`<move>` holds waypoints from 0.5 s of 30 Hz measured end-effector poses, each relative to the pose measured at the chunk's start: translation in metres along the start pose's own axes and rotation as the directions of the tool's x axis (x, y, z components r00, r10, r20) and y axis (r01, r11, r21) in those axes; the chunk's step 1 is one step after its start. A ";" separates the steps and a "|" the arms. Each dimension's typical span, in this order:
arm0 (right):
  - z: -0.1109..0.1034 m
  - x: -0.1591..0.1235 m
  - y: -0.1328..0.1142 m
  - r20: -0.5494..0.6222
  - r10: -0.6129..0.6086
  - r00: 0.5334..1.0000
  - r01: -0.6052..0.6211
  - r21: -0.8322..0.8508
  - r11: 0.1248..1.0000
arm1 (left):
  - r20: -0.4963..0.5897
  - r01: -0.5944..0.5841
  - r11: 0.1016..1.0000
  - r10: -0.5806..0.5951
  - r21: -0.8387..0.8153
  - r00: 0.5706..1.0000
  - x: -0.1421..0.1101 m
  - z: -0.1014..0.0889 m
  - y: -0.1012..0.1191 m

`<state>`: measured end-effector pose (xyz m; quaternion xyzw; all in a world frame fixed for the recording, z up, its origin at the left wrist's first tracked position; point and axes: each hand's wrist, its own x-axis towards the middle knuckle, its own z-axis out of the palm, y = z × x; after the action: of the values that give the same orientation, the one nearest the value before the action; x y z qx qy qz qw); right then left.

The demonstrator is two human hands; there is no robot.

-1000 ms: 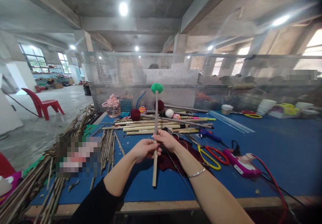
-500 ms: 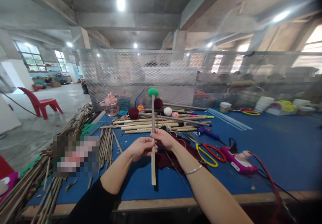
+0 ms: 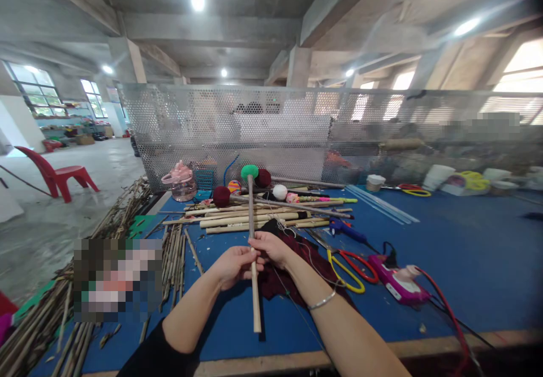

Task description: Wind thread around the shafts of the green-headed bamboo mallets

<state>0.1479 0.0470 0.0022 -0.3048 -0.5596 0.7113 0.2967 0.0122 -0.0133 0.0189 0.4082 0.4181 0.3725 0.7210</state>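
Note:
A wooden mallet with a round green head stands out in front of me, its pale handle end toward my body. My left hand pinches the handle from the left, and my right hand grips it slightly higher from the right. Some fingertips are hidden behind the handle. Below my right hand lies dark maroon cloth with loose thread. Beyond the hands rest several pale sticks, a maroon ball and a white ball.
Scissors with red and yellow handles lie right of my forearm, beside a blue glue gun and a magenta power strip. Bundled twigs lie left. A pink-lidded bottle stands before the perforated metal screen.
Both hands and the mallet sit slightly lower in view, and the green head has dropped and shifted a little left. The whole scene has shifted slightly left. Both hands keep their hold.

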 end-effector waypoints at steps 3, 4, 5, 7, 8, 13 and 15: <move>0.001 0.004 0.008 -0.050 -0.017 0.999 0.016 -0.028 0.999 | -0.044 0.018 0.995 -0.014 0.098 0.999 0.001 -0.002 -0.003; 0.002 0.006 0.011 -0.077 -0.025 0.997 0.022 -0.040 0.999 | -0.084 0.002 0.987 0.011 0.159 0.996 0.002 -0.004 -0.006; 0.003 0.008 0.013 -0.101 -0.032 0.994 0.027 -0.052 0.998 | -0.122 -0.021 0.976 0.049 0.217 0.991 0.004 -0.006 -0.008; 0.003 0.010 0.015 -0.129 -0.030 0.991 0.021 -0.068 0.997 | -0.163 -0.062 0.956 0.113 0.288 0.980 0.008 -0.009 -0.012; 0.003 0.010 0.015 -0.125 -0.014 0.992 0.005 -0.070 0.998 | -0.160 -0.067 0.954 0.118 0.291 0.980 0.009 -0.010 -0.013; -0.003 0.002 0.002 -0.005 0.133 0.991 -0.133 0.026 0.991 | -0.075 0.004 0.986 0.009 0.164 0.997 0.003 -0.005 -0.003; -0.005 0.001 -0.002 0.021 0.150 0.988 -0.151 0.047 0.987 | -0.054 0.026 0.990 -0.019 0.137 0.998 -0.001 -0.002 0.003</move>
<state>0.1515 0.0507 0.0029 -0.3325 -0.5202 0.7476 0.2446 0.0091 -0.0127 0.0208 0.4422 0.4663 0.3453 0.6840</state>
